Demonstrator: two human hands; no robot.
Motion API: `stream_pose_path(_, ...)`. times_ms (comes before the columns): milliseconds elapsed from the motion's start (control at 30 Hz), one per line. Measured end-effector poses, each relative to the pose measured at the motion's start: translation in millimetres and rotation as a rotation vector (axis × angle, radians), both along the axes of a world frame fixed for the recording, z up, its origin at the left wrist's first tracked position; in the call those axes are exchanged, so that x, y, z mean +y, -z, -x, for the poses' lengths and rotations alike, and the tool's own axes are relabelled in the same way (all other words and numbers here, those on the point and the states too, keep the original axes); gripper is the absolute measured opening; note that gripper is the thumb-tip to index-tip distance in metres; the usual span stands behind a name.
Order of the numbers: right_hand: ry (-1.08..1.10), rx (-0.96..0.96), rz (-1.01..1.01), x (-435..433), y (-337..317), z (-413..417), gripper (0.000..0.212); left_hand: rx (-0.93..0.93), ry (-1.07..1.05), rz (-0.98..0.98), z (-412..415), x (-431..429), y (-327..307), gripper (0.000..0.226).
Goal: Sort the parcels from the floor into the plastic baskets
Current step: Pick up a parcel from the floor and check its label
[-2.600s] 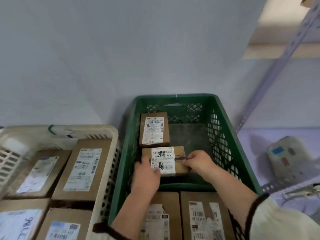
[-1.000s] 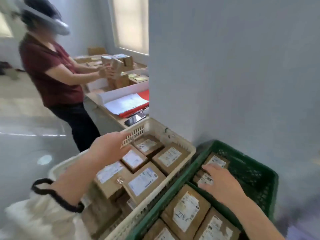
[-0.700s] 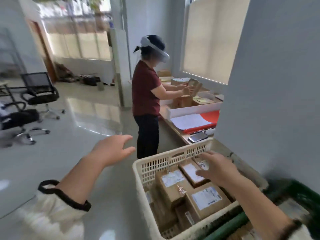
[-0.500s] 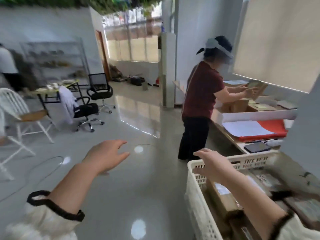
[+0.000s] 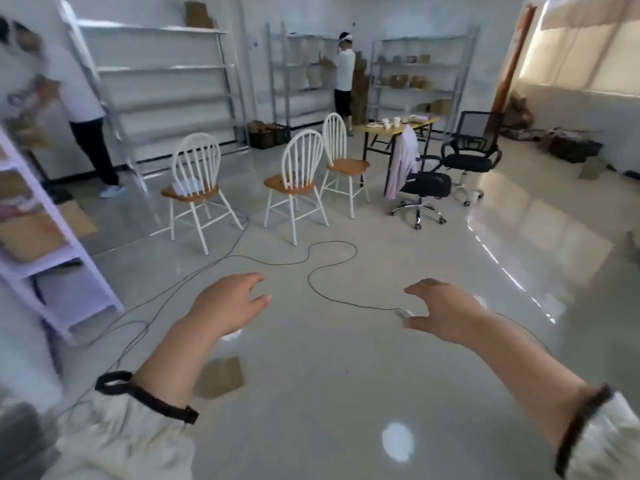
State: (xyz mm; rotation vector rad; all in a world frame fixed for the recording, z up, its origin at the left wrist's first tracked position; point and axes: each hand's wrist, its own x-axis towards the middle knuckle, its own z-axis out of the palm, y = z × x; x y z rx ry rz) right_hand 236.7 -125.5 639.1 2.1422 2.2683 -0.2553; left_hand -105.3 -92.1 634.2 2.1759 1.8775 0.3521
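Hovering above the floor (image 5: 346, 362) with left hand (image 5: 225, 306) and right hand (image 5: 446, 310), fingers (image 5: 251, 279) loosely spread wide, holding nothing. Lying flat below and behind the left fingers, partly under the forearm: a brown parcel (image 5: 223, 377).

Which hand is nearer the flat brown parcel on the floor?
Left. The left hand hangs just past the brown parcel, almost above it; the right hand is well off to the parcel's right.
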Motion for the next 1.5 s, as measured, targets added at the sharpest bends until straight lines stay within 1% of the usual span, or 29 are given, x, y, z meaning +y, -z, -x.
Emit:
stream_pose_path(133,-0.269,-0.001,0.092,94.2,19.1,76.3,0.066,-0.027,-0.229,0.058,52.8,8.8,18.6,0.051)
stream_pose_path(233,-0.452,-0.015,0.137,145.3,36.8,143.2,0.065,-0.033,-0.377,0.076,90.1,11.9,35.1,0.05)
stream_pose_path(400,-0.588,0.013,0.3,192.4,88.9,235.3,0.063,0.009,-0.529,0.197,149.9,17.6,73.8,0.05)
stream_pose_path(500,-0.603,-0.007,0.402,220.5,131.8,268.1,0.064,0.008,-0.589,0.283,188.3,39.6,113.2,0.049)
stream_pose_path(633,-0.498,-0.033,0.519,263.8,198.6,302.3,0.059,-0.043,-0.61,0.433,233.7,93.5,189.3,0.047)
stream_pose_path(700,-0.468,-0.039,0.554,280.1,241.5,323.2,0.055,-0.047,-0.609,0.521,250.4,121.3,239.3,0.045)
stream_pose_path(833,-0.433,-0.05,0.717,297.3,350.6,357.0,0.051,-0.036,-0.539,0.831,263.4,152.4,359.1,0.045)
stream_pose_path(900,-0.372,-0.028,0.788,310.9,418.0,367.5,0.05,-0.032,-0.553,0.887,271.0,172.2,424.8,0.043)
stream_pose_path(1033,-0.164,0.073,0.892,344.7,572.5,371.8,0.043,-0.129,-0.604,0.836,277.7,222.4,572.7,0.039)
stream_pose_path(1133,-0.026,0.113,0.885,367.7,699.1,368.3,0.032,-0.127,-0.663,0.816,277.6,241.8,699.3,0.037)
stream_pose_path(1200,0.003,0.157,0.893,383.3,748.4,370.4,0.027,-0.093,-0.624,0.815,279.2,245.1,750.0,0.037)
stream_pose_path(1267,0.016,0.275,0.835,399.5,811.6,384.1,0.026,-0.069,-0.608,0.716,282.8,254.2,813.0,0.043)
stream_pose_path(1300,-0.003,0.333,0.798,416.1,839.3,395.6,0.032,-0.099,-0.647,0.649,289.0,265.6,842.2,0.047)
stream_pose_path(1367,-0.054,0.425,0.692,455.9,877.9,424.6,0.048,-0.247,-0.779,0.521,304.7,302.2,884.5,0.053)
stream_pose_path(1400,-0.056,0.491,0.65,474.0,886.4,439.8,0.054,-0.351,-0.861,0.461,313.4,322.9,899.6,0.054)
stream_pose_path(1467,0.041,0.679,0.609,508.3,897.9,466.1,0.054,-0.548,-0.992,0.387,331.2,363.9,917.8,0.052)
stream_pose_path(1500,0.122,0.792,0.631,520.2,903.4,476.0,0.048,-0.587,-1.014,0.377,337.1,379.5,924.3,0.049)
